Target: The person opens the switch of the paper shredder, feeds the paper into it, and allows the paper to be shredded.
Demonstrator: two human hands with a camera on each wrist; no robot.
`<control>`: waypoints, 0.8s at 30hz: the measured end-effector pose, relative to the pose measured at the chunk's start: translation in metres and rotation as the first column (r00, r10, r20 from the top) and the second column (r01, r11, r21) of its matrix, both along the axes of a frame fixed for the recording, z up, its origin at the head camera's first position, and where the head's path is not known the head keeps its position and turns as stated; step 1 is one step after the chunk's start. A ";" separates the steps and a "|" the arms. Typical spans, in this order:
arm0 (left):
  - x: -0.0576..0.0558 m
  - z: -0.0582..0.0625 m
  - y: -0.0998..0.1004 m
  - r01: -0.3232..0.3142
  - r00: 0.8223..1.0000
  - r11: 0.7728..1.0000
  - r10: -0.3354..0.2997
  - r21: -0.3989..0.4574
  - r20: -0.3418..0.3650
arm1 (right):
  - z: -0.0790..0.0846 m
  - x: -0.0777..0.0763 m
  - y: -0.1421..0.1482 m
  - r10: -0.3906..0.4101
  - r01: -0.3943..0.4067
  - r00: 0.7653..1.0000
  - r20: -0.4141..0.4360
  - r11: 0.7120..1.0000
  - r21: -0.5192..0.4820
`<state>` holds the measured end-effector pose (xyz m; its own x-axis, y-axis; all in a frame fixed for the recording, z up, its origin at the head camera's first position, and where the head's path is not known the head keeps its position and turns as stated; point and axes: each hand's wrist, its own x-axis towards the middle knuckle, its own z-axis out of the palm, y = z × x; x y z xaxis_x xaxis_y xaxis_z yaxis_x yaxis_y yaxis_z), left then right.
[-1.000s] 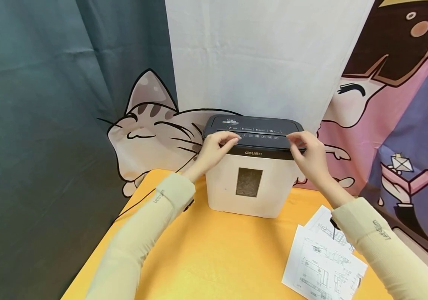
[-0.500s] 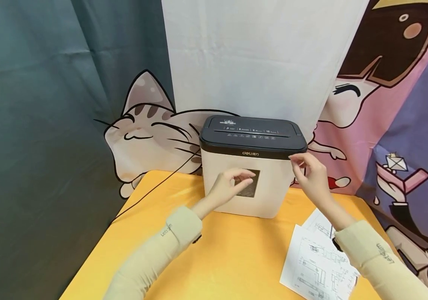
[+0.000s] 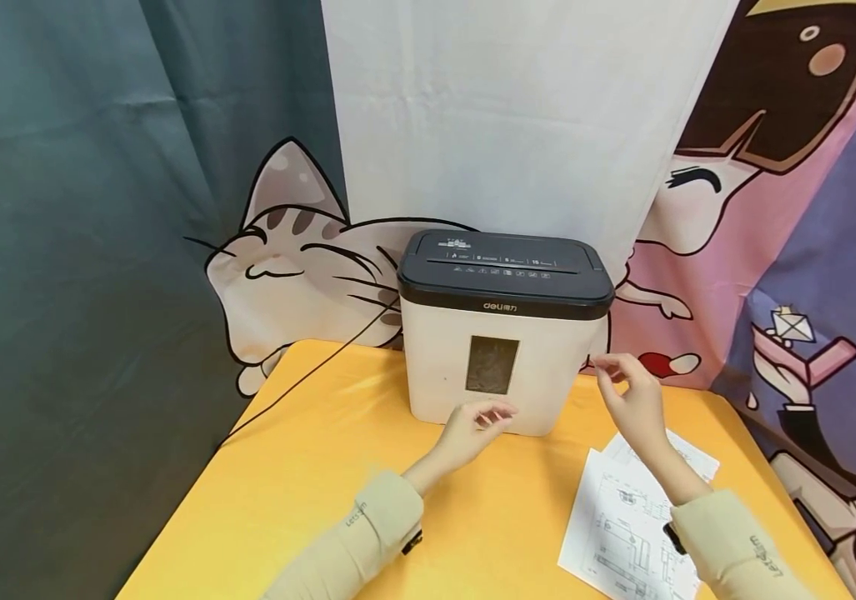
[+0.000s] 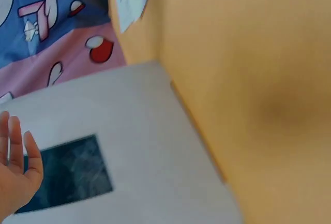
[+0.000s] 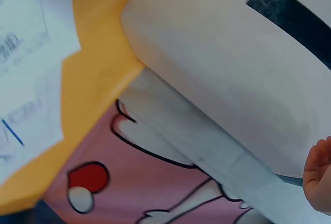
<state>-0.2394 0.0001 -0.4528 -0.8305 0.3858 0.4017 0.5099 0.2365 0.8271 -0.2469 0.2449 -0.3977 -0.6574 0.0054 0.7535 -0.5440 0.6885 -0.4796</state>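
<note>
A paper shredder (image 3: 428, 358) with a white bin and a dark slotted top (image 3: 503, 287) stands upright at the table's back. My left hand (image 3: 468, 433) hovers before the lower part of the bin, its fingers loosely bent and holding nothing. In the left wrist view that hand (image 4: 20, 167) overlaps the bin's dark window (image 4: 75, 169). To the right of the shredder, my right hand (image 3: 636, 404) is raised with relaxed fingers and nothing in them. Printed drawing sheets (image 3: 611, 533) lie below it on the table, partly covered by the right forearm.
A yellow cloth covers the table (image 3: 307, 500). A thin black cord (image 3: 307, 375) runs from the shredder's left side to the table's left edge. Behind hang a grey-green curtain (image 3: 97, 250) and a cartoon-printed cloth (image 3: 728, 317).
Both hands have come away from the shredder's top. The left hand moved down and towards me; the right hand dropped to the bin's right side, nearer the sheets.
</note>
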 end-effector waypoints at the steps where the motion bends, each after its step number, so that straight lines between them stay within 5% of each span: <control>1: 0.002 -0.004 0.002 0.018 1.000 1.000 -0.018 -0.004 0.022 | -0.004 0.001 0.001 -0.006 0.006 1.000 0.012 1.000 -0.009; 4: 0.006 -0.014 0.008 0.077 0.990 0.997 -0.073 -0.026 0.122 | -0.015 0.002 0.003 -0.028 0.029 0.999 0.045 0.999 -0.020; 9: 0.012 -0.029 0.022 0.149 0.950 0.989 -0.143 -0.002 0.278 | -0.036 0.003 0.012 -0.033 0.035 0.995 0.094 0.999 -0.017; 19: 0.028 -0.071 0.044 0.095 0.911 0.992 -0.118 0.079 0.394 | -0.073 0.014 0.050 -0.096 0.080 0.946 0.311 0.995 0.066; 24: 0.036 -0.088 0.051 0.082 0.871 0.992 -0.119 0.098 0.477 | -0.092 0.019 0.075 -0.141 0.088 0.896 0.421 0.986 0.141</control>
<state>-0.2037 0.0515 -0.5405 -0.8862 0.4633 -0.0076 0.0626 0.1358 0.9888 -0.2279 0.3201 -0.4897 -0.9166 0.0307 0.3987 -0.2177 0.7982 -0.5618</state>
